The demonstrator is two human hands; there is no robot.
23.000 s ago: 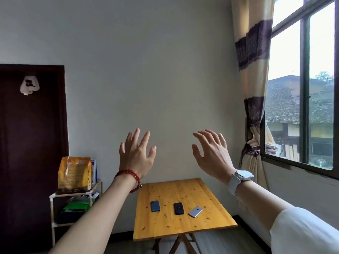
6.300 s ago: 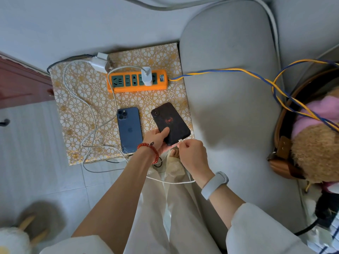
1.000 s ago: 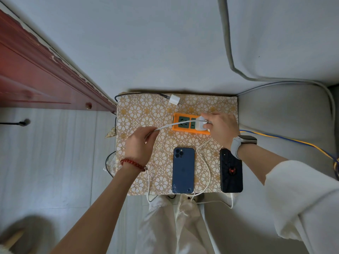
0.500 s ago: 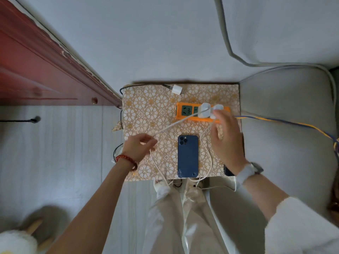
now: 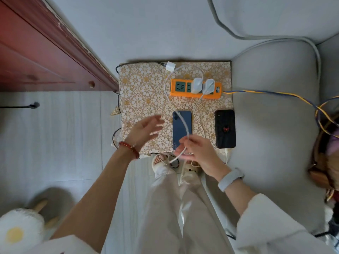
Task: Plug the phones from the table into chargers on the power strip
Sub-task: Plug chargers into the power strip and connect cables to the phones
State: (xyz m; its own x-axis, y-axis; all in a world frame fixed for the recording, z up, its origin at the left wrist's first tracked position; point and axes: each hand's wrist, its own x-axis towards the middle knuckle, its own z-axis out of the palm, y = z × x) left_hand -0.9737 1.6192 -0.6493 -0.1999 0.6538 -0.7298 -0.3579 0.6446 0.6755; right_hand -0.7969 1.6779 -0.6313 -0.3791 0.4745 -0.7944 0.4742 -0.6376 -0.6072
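An orange power strip (image 5: 179,88) lies at the back of a floral-patterned board (image 5: 143,96). Two white chargers (image 5: 201,86) stand plugged into it side by side. A blue phone (image 5: 181,129) lies face down below the strip, and a black phone (image 5: 225,128) lies to its right with a white cable at its lower end. My right hand (image 5: 198,150) pinches a white charging cable (image 5: 184,125) over the blue phone's lower end. My left hand (image 5: 145,130) hovers open, blurred, left of the blue phone. A third white charger (image 5: 169,66) lies loose at the board's back edge.
A grey sofa seat (image 5: 275,125) borders the board on the right, with blue-and-yellow wires (image 5: 266,92) running across it from the strip. A red wooden door frame (image 5: 55,52) stands at the left. My legs and slippers (image 5: 161,165) are just below the board.
My right hand left the chargers on the strip and came down to take the white cable. My left hand let go of the cable and opened.
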